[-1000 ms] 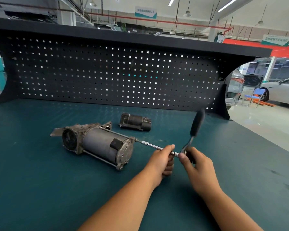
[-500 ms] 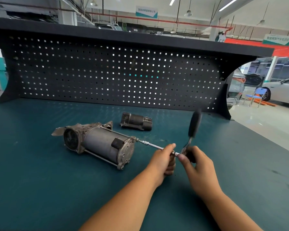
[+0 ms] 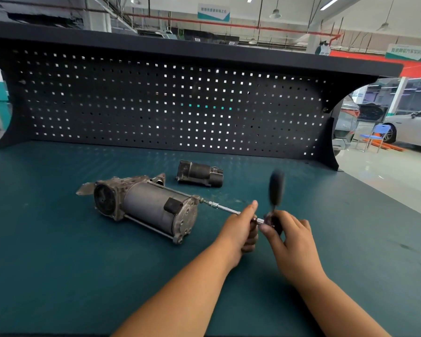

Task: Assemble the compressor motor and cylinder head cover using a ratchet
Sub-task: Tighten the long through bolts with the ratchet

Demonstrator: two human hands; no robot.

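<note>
On the green bench mat, centre-left: the compressor motor lies on its side, round end cap towards the hands, long bolts running along its body.
Ratchet: black handle stands upright and blurred; its extension bar runs from the top edge of the motor's end cap back to the hands.
Left hand: fingers curled round the extension bar just beside the ratchet's head, thumb lying along the bar.
Right hand: thumb and fingers pinch the ratchet's head at the foot of the handle, just beside the other hand.
Dark housing: lies on the mat behind the motor, apart from it.
Backdrop: black pegboard along the bench's far edge; right of it a blue chair and a white car.
</note>
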